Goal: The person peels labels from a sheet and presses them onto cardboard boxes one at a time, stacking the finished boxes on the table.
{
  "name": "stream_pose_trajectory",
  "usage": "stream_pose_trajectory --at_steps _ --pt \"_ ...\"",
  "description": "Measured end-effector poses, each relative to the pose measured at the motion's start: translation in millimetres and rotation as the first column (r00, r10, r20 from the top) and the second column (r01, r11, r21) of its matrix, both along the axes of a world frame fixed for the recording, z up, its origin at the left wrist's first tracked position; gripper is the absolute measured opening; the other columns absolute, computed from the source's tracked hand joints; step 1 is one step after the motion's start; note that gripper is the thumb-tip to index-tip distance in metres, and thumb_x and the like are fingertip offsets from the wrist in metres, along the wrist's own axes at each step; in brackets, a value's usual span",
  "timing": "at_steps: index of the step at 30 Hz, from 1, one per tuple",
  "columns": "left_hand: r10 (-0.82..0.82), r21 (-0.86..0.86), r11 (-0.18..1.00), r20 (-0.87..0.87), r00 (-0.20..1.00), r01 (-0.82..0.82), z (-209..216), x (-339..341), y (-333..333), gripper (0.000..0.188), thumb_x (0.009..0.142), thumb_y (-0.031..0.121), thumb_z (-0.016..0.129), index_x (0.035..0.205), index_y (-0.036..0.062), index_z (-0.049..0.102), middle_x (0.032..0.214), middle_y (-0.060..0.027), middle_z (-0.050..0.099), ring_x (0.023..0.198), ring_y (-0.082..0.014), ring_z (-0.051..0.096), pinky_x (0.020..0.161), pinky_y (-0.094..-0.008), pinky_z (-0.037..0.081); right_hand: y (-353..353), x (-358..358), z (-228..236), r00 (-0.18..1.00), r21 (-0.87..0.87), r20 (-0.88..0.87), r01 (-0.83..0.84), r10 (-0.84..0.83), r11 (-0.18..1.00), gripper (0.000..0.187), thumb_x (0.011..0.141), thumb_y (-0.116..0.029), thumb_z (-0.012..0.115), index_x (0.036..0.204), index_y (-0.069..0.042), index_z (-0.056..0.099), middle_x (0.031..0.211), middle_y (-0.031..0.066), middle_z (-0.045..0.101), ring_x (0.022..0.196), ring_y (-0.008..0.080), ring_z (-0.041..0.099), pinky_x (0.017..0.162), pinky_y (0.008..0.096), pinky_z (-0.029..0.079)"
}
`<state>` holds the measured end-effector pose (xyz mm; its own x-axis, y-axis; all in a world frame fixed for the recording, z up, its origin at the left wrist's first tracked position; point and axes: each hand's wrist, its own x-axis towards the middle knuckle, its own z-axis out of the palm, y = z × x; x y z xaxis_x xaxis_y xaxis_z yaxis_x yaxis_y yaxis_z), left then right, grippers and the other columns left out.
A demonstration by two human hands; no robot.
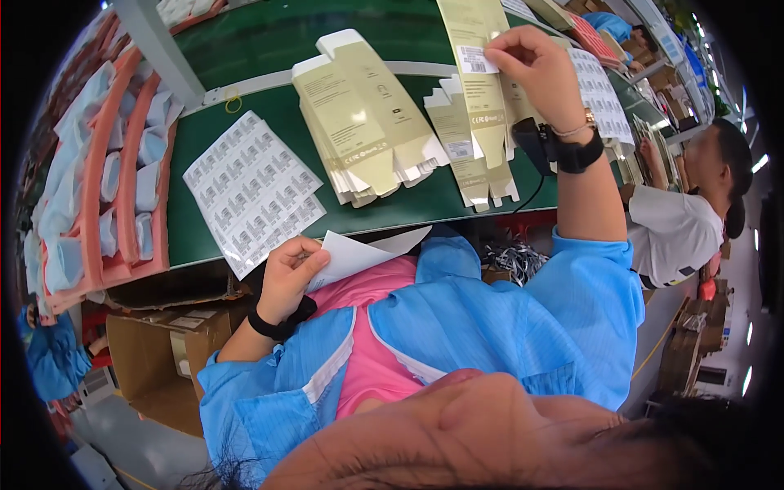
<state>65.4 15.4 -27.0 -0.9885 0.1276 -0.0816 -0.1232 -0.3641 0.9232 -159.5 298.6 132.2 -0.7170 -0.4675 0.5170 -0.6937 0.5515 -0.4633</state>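
As the left hand (pixel 289 274) grips one sheet (pixel 353 260), the right hand (pixel 539 69) pinches one label (pixel 474 60) against one carton (pixel 483 94).

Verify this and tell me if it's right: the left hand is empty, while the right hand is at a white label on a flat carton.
Not quite: the head view shows the left hand holding a white sheet. The right hand is indeed at a white label on a flat carton.

A blue jacket (pixel 490 335) (white-trimmed) tops a pink shirt (pixel 359 371).
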Motion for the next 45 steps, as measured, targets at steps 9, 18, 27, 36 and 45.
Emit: stream_pose_trajectory --at_steps 9,18,27,36,45 --pt "-0.041 -0.066 0.997 0.03 0.999 0.043 5.6 -7.4 15.5 0.006 0.08 0.005 0.058 0.081 0.0004 0.054 0.08 -0.0039 0.059 0.073 -0.0079 0.052 0.07 -0.0205 0.04 65.6 -24.4 -116.8 0.976 0.425 0.154 0.076 -0.155 0.902 0.016 0.069 -0.011 0.065 0.083 -0.004 0.06 0.079 0.0088 0.059 0.069 0.0199 0.058 0.061 0.0311 0.047" --pt "-0.046 -0.111 0.993 0.046 0.998 0.051 6.4 -11.3 29.9 0.007 0.081 0.006 0.058 0.083 0.0002 0.055 0.078 -0.0014 0.057 0.071 -0.0053 0.05 0.066 -0.0187 0.039 83.4 1.0 -82.0 0.959 0.208 0.226 0.121 -0.169 0.97 0.031 0.069 -0.006 0.064 0.099 -0.006 0.056 0.09 0.0084 0.059 0.074 0.0219 0.058 0.065 0.0302 0.047" --pt "-0.064 -0.119 0.99 0.066 0.996 0.072 3.2 -19.6 43.5 0.007 0.081 0.007 0.059 0.083 0.0006 0.055 0.079 -0.0016 0.057 0.071 -0.0055 0.05 0.067 -0.0188 0.04 261.6 -39.6 -67.6 0.614 0.317 -0.659 0.75 -0.434 0.58 0.047 0.066 0.006 0.053 0.111 -0.01 0.053 0.111 0.0142 0.053 0.103 0.0297 0.051 0.089 0.036 0.04" --pt "-0.103 -0.125 0.986 0.072 0.992 0.111 2.5 -24.7 51.4 0.008 0.08 0.008 0.06 0.082 0.0007 0.055 0.078 -0.0013 0.057 0.071 -0.0055 0.05 0.066 -0.0189 0.04 259.0 -26.2 -39.3 0.481 0.155 -0.501 0.868 -0.72 0.472 0.027 0.079 -0.005 0.048 0.103 -0.009 0.058 0.087 0.0165 0.061 0.082 0.0316 0.059 0.07 0.0369 0.047" --pt "-0.08 -0.112 0.99 0.066 0.995 0.087 6.1 -19.2 49.2 0.009 0.079 0.008 0.06 0.08 0.0022 0.054 0.076 -0.0015 0.057 0.068 -0.0055 0.051 0.064 -0.0186 0.04 214.9 11.5 17.8 0.316 -0.406 -0.609 0.664 -0.728 0.628 0.019 0.085 -0.014 0.049 0.1 -0.005 0.059 0.085 0.0157 0.062 0.074 0.0282 0.061 0.059 0.0322 0.047"
